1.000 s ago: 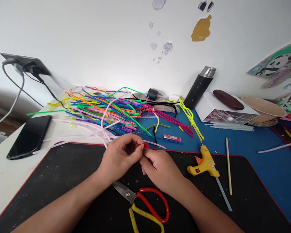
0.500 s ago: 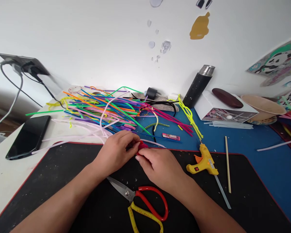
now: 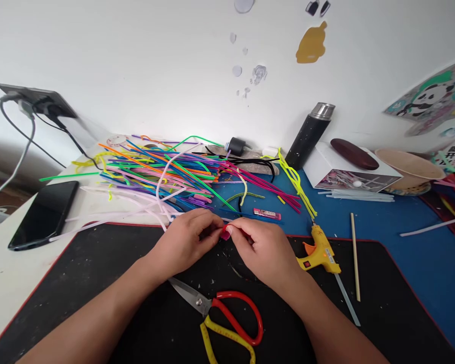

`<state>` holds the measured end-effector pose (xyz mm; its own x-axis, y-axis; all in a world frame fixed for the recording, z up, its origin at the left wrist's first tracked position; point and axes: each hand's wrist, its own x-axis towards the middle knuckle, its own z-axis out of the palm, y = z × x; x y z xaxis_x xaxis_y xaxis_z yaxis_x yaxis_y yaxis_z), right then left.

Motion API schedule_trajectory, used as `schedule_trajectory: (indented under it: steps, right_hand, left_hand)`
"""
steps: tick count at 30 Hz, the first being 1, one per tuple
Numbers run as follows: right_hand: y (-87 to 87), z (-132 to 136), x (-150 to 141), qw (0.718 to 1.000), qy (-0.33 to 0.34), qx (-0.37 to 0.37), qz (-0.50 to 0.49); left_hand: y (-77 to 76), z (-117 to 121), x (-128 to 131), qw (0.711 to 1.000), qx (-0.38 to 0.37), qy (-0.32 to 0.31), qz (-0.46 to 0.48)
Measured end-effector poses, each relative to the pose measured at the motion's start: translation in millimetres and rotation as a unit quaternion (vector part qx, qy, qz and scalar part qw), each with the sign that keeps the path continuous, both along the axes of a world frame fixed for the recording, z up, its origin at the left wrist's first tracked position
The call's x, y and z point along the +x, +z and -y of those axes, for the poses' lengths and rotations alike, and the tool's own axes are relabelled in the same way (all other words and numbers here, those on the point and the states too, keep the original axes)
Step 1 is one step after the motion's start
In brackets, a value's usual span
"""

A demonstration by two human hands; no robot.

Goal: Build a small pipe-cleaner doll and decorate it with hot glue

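My left hand (image 3: 185, 242) and my right hand (image 3: 263, 250) meet over the black mat (image 3: 79, 283), fingertips pinched together on a small red pipe-cleaner piece (image 3: 225, 233). Most of that piece is hidden between the fingers. Red-handled scissors (image 3: 227, 311) lie on the mat just below my hands, with a yellow tape strip by the handles. A big heap of coloured pipe cleaners (image 3: 167, 174) spreads out right behind my hands.
A yellow glue gun (image 3: 318, 250) lies right of my right hand, a wooden stick (image 3: 355, 255) beyond it. A black phone (image 3: 43, 215) lies at the left. A black flask (image 3: 311, 135), a white box (image 3: 349, 174) and a bowl (image 3: 411, 169) stand at the back right.
My right hand has lifted and moved up and to the right, its fingers now pinching the red piece from the right side. My left hand has stayed in place.
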<state>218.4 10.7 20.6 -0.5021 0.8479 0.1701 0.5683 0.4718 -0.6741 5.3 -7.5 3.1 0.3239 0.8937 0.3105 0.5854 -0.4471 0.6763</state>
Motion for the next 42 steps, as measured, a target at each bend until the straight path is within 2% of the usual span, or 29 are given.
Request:
schedule_trajectory:
  steps: [3, 6, 12, 15, 17, 20, 24, 27, 34, 39, 42]
  right_hand:
    - [2.1, -3, 2, 1.0, -0.018, -0.006, -0.02]
    - [5.0, -5, 4, 0.998, -0.032, -0.045, -0.036]
    - [4.4, -8, 4, 0.984, -0.022, -0.162, -0.065]
    - [1.6, -5, 1, 0.976, -0.002, -0.2, -0.084]
    - [0.2, -2, -3, 0.973, 0.004, -0.212, -0.086]
    - [-0.6, 3, -9, 0.975, 0.021, -0.209, -0.073]
    - [0.7, 7, -12, 0.977, 0.037, -0.199, -0.064]
    - [2.2, 7, -13, 0.978, 0.038, -0.196, -0.057]
    - [4.0, 4, -11, 0.988, 0.031, -0.147, -0.029]
    - [1.2, 3, -7, 0.998, 0.005, -0.06, 0.026]
    - [0.5, 3, -5, 0.998, 0.002, -0.035, 0.05]
  left_hand:
    - [2.8, 2, 2, 0.998, -0.044, -0.005, 0.035]
    - [5.5, 4, 3, 0.991, -0.099, -0.006, 0.084]
    - [10.8, 8, 7, 0.951, -0.197, 0.013, 0.237]
    - [11.6, 7, 9, 0.928, -0.215, 0.029, 0.304]
    - [10.7, 6, 10, 0.923, -0.208, 0.044, 0.32]
    - [8.2, 6, 10, 0.936, -0.18, 0.068, 0.296]
    - [6.8, 6, 9, 0.975, -0.09, 0.109, 0.168]
    - [5.4, 4, 8, 0.988, -0.033, 0.116, 0.095]
    - [-4.1, 0, 5, 0.996, 0.022, 0.088, 0.014]
    - [-6.2, -1, 3, 0.998, 0.038, 0.049, -0.017]
    - [-5.8, -1, 2, 0.999, 0.036, 0.019, -0.018]
